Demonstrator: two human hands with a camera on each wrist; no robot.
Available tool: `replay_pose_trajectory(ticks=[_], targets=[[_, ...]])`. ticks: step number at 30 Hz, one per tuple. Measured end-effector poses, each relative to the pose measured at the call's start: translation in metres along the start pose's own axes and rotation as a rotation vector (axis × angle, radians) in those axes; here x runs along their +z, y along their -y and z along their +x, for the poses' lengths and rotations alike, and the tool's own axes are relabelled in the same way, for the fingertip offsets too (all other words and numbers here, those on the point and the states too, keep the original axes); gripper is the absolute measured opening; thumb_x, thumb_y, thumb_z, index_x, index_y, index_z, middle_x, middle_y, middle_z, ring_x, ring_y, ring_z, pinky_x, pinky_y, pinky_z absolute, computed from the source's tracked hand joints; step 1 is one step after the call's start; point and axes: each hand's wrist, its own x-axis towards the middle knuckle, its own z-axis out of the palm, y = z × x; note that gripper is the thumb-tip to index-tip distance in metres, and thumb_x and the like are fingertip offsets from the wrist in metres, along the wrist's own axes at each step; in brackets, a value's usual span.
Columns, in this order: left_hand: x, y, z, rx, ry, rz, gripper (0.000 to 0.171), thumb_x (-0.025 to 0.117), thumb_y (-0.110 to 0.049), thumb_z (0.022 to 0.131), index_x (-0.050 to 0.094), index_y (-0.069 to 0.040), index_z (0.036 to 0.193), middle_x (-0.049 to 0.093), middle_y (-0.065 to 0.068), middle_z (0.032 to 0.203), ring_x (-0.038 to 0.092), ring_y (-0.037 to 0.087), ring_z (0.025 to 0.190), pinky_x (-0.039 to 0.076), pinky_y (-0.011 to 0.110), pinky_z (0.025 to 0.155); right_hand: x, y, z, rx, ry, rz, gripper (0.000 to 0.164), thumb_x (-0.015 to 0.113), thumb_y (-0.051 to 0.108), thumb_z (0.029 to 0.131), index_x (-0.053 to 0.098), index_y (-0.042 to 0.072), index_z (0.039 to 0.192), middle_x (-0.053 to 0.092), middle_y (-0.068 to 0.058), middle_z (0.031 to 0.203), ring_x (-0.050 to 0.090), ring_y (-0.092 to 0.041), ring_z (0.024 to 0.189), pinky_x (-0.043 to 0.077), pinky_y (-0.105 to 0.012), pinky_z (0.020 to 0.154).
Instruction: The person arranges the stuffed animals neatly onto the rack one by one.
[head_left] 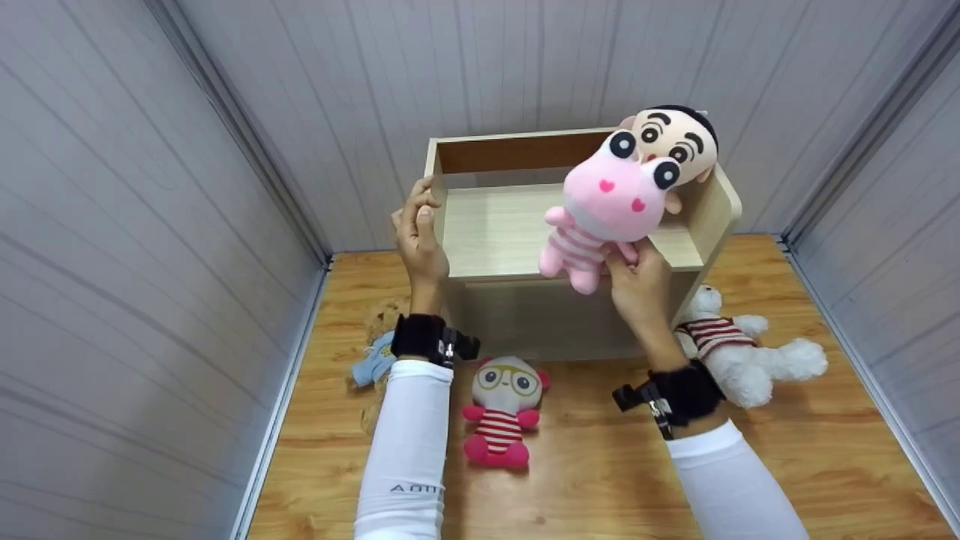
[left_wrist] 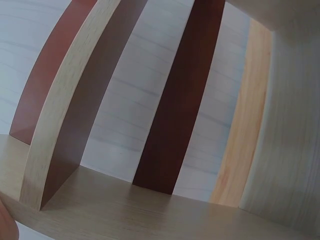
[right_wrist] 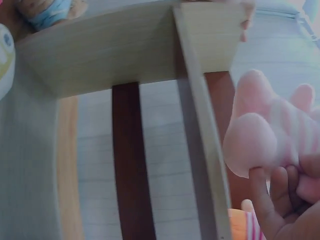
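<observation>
Fingers [right_wrist: 262,197] of your right hand [head_left: 643,289] grip the hippo [head_left: 611,191] by its body, which lies up and left of them. Its long axis leans, head toward the doll [head_left: 694,142] at the shelf's [head_left: 491,229] right end, feet by the front edge. Your left hand [head_left: 420,244], farther off, meets the left edge, fingers bent; whether they grip, I can't tell.

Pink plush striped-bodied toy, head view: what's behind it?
Behind the pink toy: a black-haired plush doll, eyes and brows visible, and a pale wooden shelf. The doll's lower face and most of its body are covered.
</observation>
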Motion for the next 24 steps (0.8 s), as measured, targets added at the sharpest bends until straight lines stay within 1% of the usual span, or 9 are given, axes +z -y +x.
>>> replay_pose_trajectory(ticks=[2, 3, 5, 7, 10, 11, 14, 20, 24], targets=[[0.0, 0.0, 0.001, -0.004, -0.002, 0.006, 0.023, 0.038, -0.003, 0.098, 0.055, 0.013, 0.092, 0.06, 0.033, 0.136, 0.048, 0.043, 0.123, 0.023, 0.032, 0.104, 0.006, -0.004, 0.008, 0.008, -0.012, -0.053, 0.018, 0.066, 0.013, 0.096, 0.068, 0.0, 0.108, 0.067, -0.014, 0.091, 0.062, -0.016, 0.076, 0.049, -0.02, 0.065], [-0.001, 0.0, 0.001, -0.007, -0.003, 0.009, 0.023, 0.038, -0.003, 0.098, 0.055, 0.013, 0.093, 0.06, 0.032, 0.136, 0.048, 0.043, 0.124, 0.023, 0.032, 0.104, 0.008, -0.006, 0.012, 0.016, -0.017, -0.082, 0.019, 0.064, 0.014, 0.096, 0.067, 0.0, 0.108, 0.067, -0.014, 0.09, 0.061, -0.019, 0.078, 0.048, -0.023, 0.067], [-0.001, 0.001, 0.001, -0.007, -0.005, 0.012, 0.024, 0.038, -0.003, 0.099, 0.055, 0.013, 0.093, 0.06, 0.032, 0.136, 0.048, 0.044, 0.124, 0.023, 0.032, 0.104, 0.013, -0.01, 0.02, 0.023, -0.016, -0.114, 0.022, 0.06, 0.013, 0.097, 0.067, -0.002, 0.113, 0.07, -0.019, 0.097, 0.064, -0.026, 0.085, 0.051, -0.033, 0.075], [-0.002, 0.001, 0.0, -0.008, -0.004, 0.016, 0.024, 0.038, -0.003, 0.098, 0.055, 0.012, 0.092, 0.06, 0.032, 0.136, 0.049, 0.044, 0.125, 0.024, 0.033, 0.103, 0.014, -0.011, 0.025, 0.02, -0.007, -0.174, 0.023, 0.059, 0.013, 0.098, 0.066, -0.004, 0.111, 0.068, -0.022, 0.099, 0.062, -0.032, 0.09, 0.049, -0.045, 0.082], [-0.004, 0.001, -0.001, -0.007, -0.005, 0.018, 0.023, 0.038, -0.002, 0.098, 0.055, 0.012, 0.092, 0.06, 0.033, 0.136, 0.05, 0.045, 0.125, 0.023, 0.033, 0.103, 0.016, -0.009, 0.031, -0.025, 0.012, -0.271, 0.023, 0.059, 0.013, 0.097, 0.065, -0.007, 0.106, 0.067, -0.027, 0.103, 0.062, -0.043, 0.099, 0.044, -0.057, 0.092], [-0.004, 0.001, -0.001, -0.006, -0.005, 0.022, 0.023, 0.037, -0.002, 0.098, 0.054, 0.013, 0.092, 0.06, 0.033, 0.136, 0.05, 0.045, 0.126, 0.023, 0.033, 0.103, 0.017, -0.008, 0.033, -0.044, 0.019, -0.295, 0.023, 0.059, 0.014, 0.097, 0.065, -0.008, 0.105, 0.066, -0.028, 0.103, 0.061, -0.046, 0.1, 0.043, -0.059, 0.092], [-0.005, 0.001, 0.0, 0.001, -0.007, 0.024, 0.024, 0.037, -0.002, 0.098, 0.054, 0.014, 0.093, 0.061, 0.033, 0.135, 0.051, 0.046, 0.128, 0.022, 0.033, 0.105, 0.021, -0.007, 0.037, -0.108, 0.009, -0.328, 0.023, 0.06, 0.013, 0.096, 0.065, -0.008, 0.104, 0.065, -0.028, 0.104, 0.061, -0.05, 0.101, 0.043, -0.061, 0.092], [-0.003, -0.001, 0.0, 0.011, -0.002, 0.009, 0.023, 0.038, -0.001, 0.098, 0.054, 0.013, 0.092, 0.061, 0.034, 0.134, 0.052, 0.048, 0.128, 0.021, 0.032, 0.105, 0.033, -0.018, 0.05, -0.24, -0.082, -0.359, 0.021, 0.061, 0.011, 0.096, 0.067, -0.005, 0.108, 0.065, -0.025, 0.108, 0.061, -0.049, 0.099, 0.046, -0.061, 0.089], [-0.003, -0.002, -0.001, 0.022, 0.011, 0.004, 0.023, 0.036, 0.0, 0.097, 0.054, 0.013, 0.092, 0.059, 0.036, 0.135, 0.052, 0.05, 0.132, 0.02, 0.032, 0.105, 0.035, -0.026, 0.056, -0.27, -0.086, -0.38, 0.022, 0.059, 0.011, 0.098, 0.066, -0.004, 0.112, 0.063, -0.024, 0.11, 0.062, -0.049, 0.1, 0.048, -0.061, 0.09]])
